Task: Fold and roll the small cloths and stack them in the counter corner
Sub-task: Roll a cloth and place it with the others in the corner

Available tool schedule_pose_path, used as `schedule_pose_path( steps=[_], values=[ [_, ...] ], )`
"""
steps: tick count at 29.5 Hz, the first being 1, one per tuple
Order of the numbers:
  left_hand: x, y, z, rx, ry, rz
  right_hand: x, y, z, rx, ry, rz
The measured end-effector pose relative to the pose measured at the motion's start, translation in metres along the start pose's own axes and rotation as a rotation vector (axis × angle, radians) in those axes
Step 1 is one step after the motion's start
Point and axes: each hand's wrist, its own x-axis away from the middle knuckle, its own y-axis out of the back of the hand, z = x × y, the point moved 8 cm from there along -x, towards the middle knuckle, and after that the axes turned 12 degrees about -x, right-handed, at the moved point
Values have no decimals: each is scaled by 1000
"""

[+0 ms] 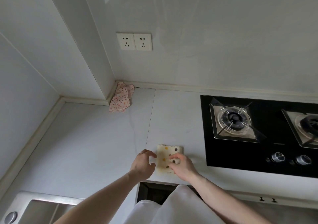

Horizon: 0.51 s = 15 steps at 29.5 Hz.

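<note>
Pale kitchen counter [89,137] meeting tiled walls, seen from above. One pink floral cloth [121,98], folded and loosely rolled, already lies in the counter corner against the wall trim. A second, cream polka-dot cloth [166,155], lies folded flat near the front counter edge; its rolling appears just begun, so rolling and stacking remain. Right hand [182,167] pinches the cloth's right part with curled fingers. Left hand [142,163] hovers at the cloth's left edge, fingers loosely curled, holding nothing; contact cannot be confirmed. Black gas hob [258,158] bounds the workspace on the right, a steel sink [41,204] at lower left. Bare counter lies between cloth and corner, leaving an unobstructed path for carrying.
</note>
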Motion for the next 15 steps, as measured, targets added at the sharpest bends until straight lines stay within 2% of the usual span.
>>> schedule_pose_path(
  steps=[6, 12, 15],
  values=[
    [-31, -5, -35, -73, -26, 85, 11, 42, -31, 0, -14, -145],
    [-54, -17, -46, -292, -46, 177, 12, 63, -43, -9, -41, -183],
    [-60, -21, -39, -314, -11, 226, 7, 67, -47, -8, -64, -193]
  ],
)
